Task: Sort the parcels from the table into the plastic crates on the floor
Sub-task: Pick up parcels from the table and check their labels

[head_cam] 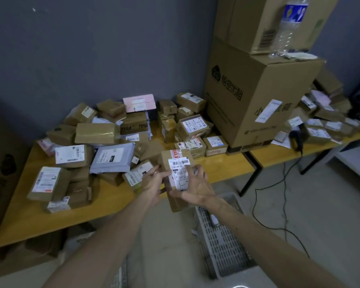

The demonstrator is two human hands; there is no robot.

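I hold a brown cardboard parcel (178, 175) with a white barcode label upright in front of the table's front edge. My left hand (154, 181) grips its left side and my right hand (192, 187) grips its right side and lower end. A pile of brown, grey and pink parcels (104, 142) covers the yellow table (37, 217) behind it. A grey slotted plastic crate (222, 244) stands on the floor below my right forearm, with a small white item inside.
Two big cardboard boxes (252, 96) are stacked on the table at the right, with a clear water bottle (289, 28) on the lower one. More parcels (320, 119) lie on a second table to the right. A black cable (279, 194) runs across the floor.
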